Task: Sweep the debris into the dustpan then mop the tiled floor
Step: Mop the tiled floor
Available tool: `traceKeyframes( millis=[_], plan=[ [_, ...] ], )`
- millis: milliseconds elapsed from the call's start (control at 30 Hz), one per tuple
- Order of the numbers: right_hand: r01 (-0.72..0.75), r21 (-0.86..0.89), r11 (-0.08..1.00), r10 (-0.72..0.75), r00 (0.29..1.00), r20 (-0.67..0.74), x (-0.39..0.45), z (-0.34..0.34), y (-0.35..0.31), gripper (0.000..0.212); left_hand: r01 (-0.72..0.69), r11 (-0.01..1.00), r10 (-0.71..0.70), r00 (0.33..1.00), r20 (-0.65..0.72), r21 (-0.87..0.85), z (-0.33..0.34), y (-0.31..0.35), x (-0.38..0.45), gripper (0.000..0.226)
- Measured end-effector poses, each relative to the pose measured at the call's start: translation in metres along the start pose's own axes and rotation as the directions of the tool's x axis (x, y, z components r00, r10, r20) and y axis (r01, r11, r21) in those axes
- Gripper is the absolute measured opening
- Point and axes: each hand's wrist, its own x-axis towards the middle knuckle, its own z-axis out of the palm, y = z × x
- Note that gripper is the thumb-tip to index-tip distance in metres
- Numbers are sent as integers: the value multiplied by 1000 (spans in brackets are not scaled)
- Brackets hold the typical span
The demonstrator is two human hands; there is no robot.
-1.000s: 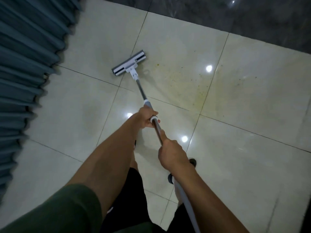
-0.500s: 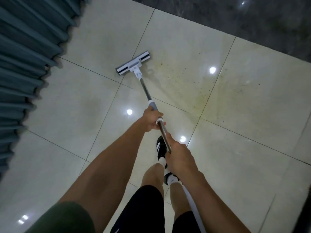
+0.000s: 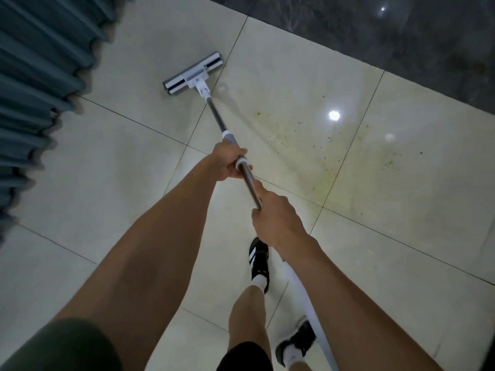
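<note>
Since the earlier frames the mop head (image 3: 192, 74) has slid farther forward and now lies flat on a cream tile just beside a grout line, closer to the dark marbled strip (image 3: 375, 36). A black shoe (image 3: 259, 261) has stepped forward under the arms. The left hand (image 3: 227, 163) still grasps the grey collar of the mop handle (image 3: 217, 116), and the right hand (image 3: 276, 220) still grasps the metal shaft lower down, the two hands near each other. The tiled floor (image 3: 120, 162) is glossy, with ceiling lights mirrored in it. A yellowish stain with dark specks (image 3: 308, 145) spreads right of the handle. Pleated blue-grey curtains (image 3: 34, 76) hang at the left.
</note>
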Motion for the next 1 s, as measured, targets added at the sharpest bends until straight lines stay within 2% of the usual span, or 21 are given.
traceKeyframes(
  millis=[100,233,333,500,733,867,1000],
  plan=[
    [-14,-1,1000,14,1000,15,-13,-2,14,67,3,1000,-3,1000,-5,19,15,-12,-4,10],
    [-3,21,1000,2,1000,16,-27,0,34,65,-3,997,5,1000,-28,76,33,-24,-17,24],
    [-3,34,999,2,1000,30,-48,1,66,65,12,995,-9,999,-33,95,58,-44,-35,23],
    [-13,25,1000,12,999,52,-107,-5,167,66,31,994,-29,999,-22,108,143,-115,-74,13],
    [42,33,999,-44,996,71,-196,-22,356,64,23,993,-22,1000,-12,112,300,-224,-142,5],
    [37,14,999,-39,995,97,-237,-41,434,64,49,996,-48,999,-19,76,373,-268,-175,27],
    [44,17,999,-46,993,113,-278,-58,478,63,67,995,-66,998,-13,74,416,-296,-209,31]
  ],
)
